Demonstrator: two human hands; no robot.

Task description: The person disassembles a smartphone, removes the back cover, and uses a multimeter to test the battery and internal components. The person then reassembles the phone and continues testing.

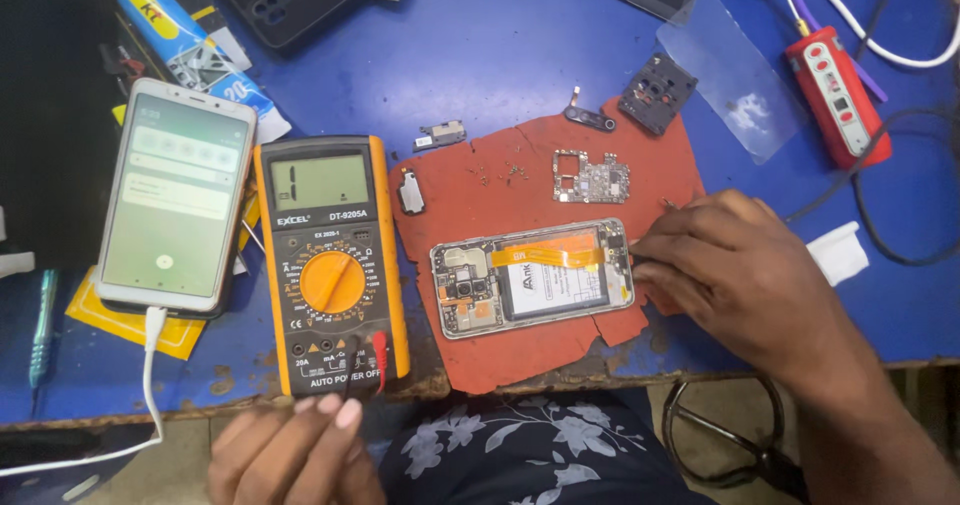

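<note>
An opened phone lies back-up on a torn red mat, showing its battery, an orange flex cable and circuit boards. My right hand rests at the phone's right end, fingers pinched against its edge; whether it holds a small tool I cannot tell. My left hand is low at the table's front edge, below an orange multimeter, fingers loosely curled and apart with nothing in them. A loose circuit board sits on the mat behind the phone.
A white phone with a lit screen and a white cable lies left of the meter. A red device, a clear screen film, a black camera frame, small metal parts and a black phone case sit further back on the blue table.
</note>
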